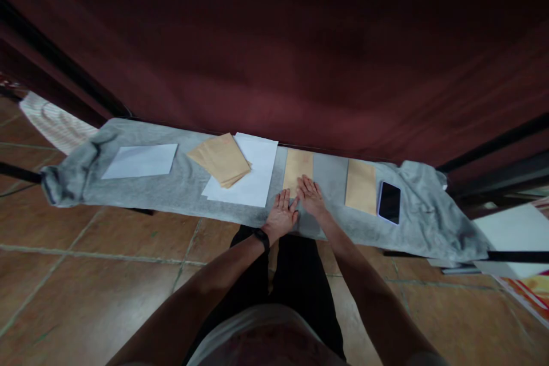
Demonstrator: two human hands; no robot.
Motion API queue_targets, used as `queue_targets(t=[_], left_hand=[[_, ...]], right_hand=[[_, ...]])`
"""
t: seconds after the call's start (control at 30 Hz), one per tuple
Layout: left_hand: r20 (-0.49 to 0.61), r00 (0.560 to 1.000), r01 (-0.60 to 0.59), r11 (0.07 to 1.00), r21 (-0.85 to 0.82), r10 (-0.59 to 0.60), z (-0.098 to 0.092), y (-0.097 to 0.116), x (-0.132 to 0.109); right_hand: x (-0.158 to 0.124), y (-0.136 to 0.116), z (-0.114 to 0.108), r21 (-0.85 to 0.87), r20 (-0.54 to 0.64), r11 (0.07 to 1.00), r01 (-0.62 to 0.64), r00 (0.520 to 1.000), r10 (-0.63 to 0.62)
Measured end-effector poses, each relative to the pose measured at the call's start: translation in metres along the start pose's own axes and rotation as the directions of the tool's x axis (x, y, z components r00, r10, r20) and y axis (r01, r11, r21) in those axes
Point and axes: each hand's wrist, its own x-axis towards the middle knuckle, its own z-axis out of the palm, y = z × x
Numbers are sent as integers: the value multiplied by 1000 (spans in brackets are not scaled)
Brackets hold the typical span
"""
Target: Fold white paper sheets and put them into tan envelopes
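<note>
My left hand (282,214) and my right hand (311,197) lie flat, fingers spread, side by side on the near end of a brown envelope (297,168). The envelope rests lengthwise on a grey cloth (180,191) that covers a narrow bench. A black band circles my left wrist. Neither hand grips anything.
A second brown envelope (361,186) and a dark phone (389,202) lie to the right. To the left are white sheets (257,174) under a stack of brown envelopes (221,158), and a white envelope (140,160). A dark red curtain (300,57) hangs behind; brown tiled floor lies below.
</note>
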Motion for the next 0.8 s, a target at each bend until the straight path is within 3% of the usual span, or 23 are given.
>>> queue_targets(t=[0.43, 0.8], left_hand=[[-1, 1000, -9, 1000, -16, 9, 8, -2, 1], [17, 1000, 5, 1000, -24, -4, 6, -1, 0]], right_hand=[[63, 25, -3, 1, 69, 994, -112, 991, 112], [86, 24, 5, 82, -74, 984, -157, 984, 163]])
